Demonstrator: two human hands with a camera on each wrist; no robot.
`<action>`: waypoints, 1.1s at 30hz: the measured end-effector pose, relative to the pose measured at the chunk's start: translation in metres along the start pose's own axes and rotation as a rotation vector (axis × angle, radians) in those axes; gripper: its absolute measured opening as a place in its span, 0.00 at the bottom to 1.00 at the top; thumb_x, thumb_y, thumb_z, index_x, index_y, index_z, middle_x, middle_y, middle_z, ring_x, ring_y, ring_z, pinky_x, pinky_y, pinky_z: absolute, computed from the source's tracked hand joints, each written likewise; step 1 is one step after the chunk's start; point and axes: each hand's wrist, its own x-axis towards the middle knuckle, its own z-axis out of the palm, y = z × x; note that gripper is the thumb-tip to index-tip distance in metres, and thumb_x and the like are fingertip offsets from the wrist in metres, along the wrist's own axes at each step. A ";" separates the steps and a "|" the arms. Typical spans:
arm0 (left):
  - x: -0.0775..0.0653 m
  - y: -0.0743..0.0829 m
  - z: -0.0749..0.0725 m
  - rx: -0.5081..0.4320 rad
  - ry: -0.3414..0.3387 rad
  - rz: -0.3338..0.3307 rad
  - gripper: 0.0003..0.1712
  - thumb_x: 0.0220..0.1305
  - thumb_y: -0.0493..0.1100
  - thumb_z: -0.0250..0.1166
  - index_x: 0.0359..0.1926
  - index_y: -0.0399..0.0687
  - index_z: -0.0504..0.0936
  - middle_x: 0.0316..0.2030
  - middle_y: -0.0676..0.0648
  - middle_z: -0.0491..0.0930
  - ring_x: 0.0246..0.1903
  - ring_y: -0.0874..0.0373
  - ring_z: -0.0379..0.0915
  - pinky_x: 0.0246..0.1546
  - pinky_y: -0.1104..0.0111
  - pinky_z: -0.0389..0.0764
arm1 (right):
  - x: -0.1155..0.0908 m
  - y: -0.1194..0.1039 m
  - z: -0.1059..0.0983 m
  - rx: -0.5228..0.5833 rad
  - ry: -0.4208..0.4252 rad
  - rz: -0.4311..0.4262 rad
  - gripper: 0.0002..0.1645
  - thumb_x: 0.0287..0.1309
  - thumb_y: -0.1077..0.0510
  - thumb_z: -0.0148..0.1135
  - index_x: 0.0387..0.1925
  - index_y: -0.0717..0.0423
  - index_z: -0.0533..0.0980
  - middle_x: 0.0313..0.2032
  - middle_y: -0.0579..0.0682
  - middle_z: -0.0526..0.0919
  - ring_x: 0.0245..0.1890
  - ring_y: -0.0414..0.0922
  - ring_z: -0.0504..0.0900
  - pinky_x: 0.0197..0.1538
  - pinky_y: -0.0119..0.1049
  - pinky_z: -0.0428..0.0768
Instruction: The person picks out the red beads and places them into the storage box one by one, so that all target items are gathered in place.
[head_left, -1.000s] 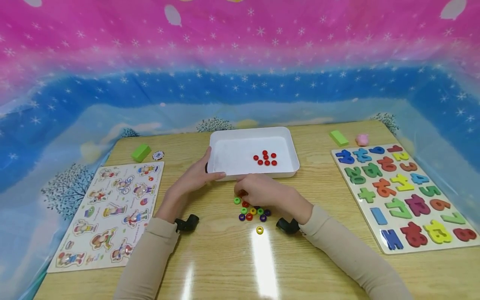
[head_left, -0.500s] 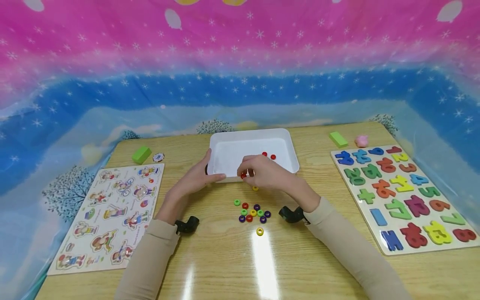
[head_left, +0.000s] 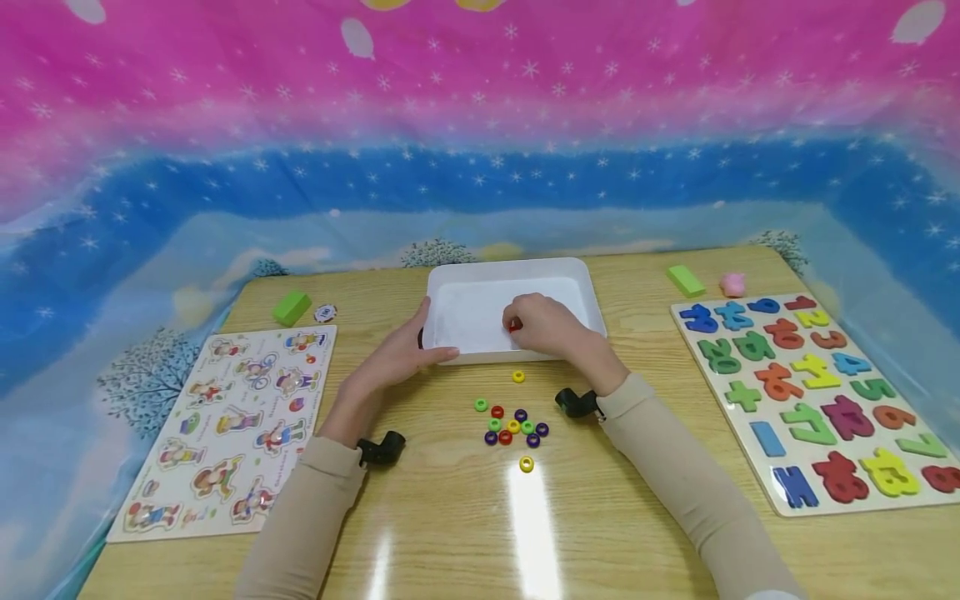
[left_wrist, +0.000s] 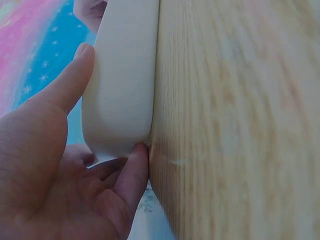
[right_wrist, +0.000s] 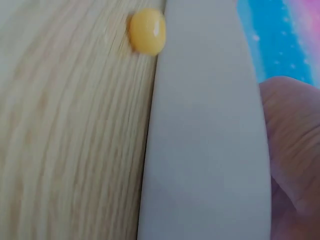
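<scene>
My left hand [head_left: 397, 346] grips the front left corner of a white plastic tray [head_left: 468, 283]. In the left wrist view, its thumb [left_wrist: 82, 57] lies along the upper edge and the other fingers bend round the corner, low by the table. Over the inside of the tray, my right hand [head_left: 547, 325] pinches a red ring bead [head_left: 515, 326] between thumb and fingers. That hand hides the other red beads in the tray. In the right wrist view, part of the right hand [right_wrist: 295, 145] shows behind the tray's front wall [right_wrist: 205, 125].
A yellow bead [head_left: 518, 377] lies just in front of the tray. Nearer are several loose beads, including a green bead [head_left: 482, 405] and a red bead [head_left: 506, 437]. A picture puzzle board [head_left: 281, 433] lies left, a number board [head_left: 757, 425] right. Green blocks [head_left: 291, 307] stand behind both.
My right hand has gone from the loose beads on the table, over the front rim, into the tray with a red bead. A yellow bead by the tray has come into view. The left hand stays put.
</scene>
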 end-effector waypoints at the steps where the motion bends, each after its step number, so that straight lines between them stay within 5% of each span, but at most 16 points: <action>1: 0.000 0.000 0.000 -0.001 0.000 -0.002 0.60 0.51 0.68 0.62 0.70 0.70 0.28 0.73 0.53 0.36 0.73 0.54 0.38 0.68 0.52 0.54 | 0.000 0.002 0.000 -0.012 0.002 0.006 0.10 0.51 0.65 0.55 0.30 0.49 0.80 0.31 0.46 0.79 0.29 0.44 0.69 0.33 0.36 0.67; 11: 0.001 0.004 0.000 0.001 0.001 -0.002 0.60 0.52 0.67 0.62 0.70 0.69 0.27 0.74 0.53 0.37 0.72 0.53 0.39 0.68 0.52 0.55 | -0.008 0.005 -0.009 0.020 0.015 0.004 0.13 0.54 0.63 0.56 0.40 0.51 0.81 0.37 0.47 0.82 0.33 0.44 0.73 0.38 0.36 0.72; 18: 0.001 0.002 -0.001 0.006 0.003 -0.013 0.62 0.49 0.71 0.62 0.71 0.68 0.27 0.74 0.52 0.37 0.72 0.53 0.40 0.67 0.51 0.56 | -0.024 -0.005 -0.017 0.102 0.012 -0.135 0.09 0.56 0.60 0.60 0.39 0.50 0.82 0.34 0.44 0.81 0.31 0.40 0.74 0.36 0.33 0.74; 25: 0.001 0.002 -0.001 0.001 0.000 0.004 0.61 0.52 0.68 0.62 0.71 0.66 0.27 0.74 0.52 0.37 0.72 0.51 0.42 0.66 0.50 0.58 | -0.051 -0.029 -0.019 0.052 -0.009 -0.248 0.10 0.55 0.60 0.61 0.39 0.48 0.82 0.35 0.40 0.79 0.30 0.37 0.73 0.36 0.30 0.74; 33: 0.000 0.001 -0.001 -0.006 0.001 0.011 0.61 0.51 0.68 0.62 0.71 0.68 0.27 0.74 0.51 0.38 0.71 0.51 0.44 0.65 0.50 0.60 | -0.069 -0.046 -0.001 0.044 -0.134 -0.356 0.11 0.56 0.60 0.60 0.40 0.45 0.81 0.39 0.38 0.79 0.33 0.34 0.74 0.38 0.27 0.75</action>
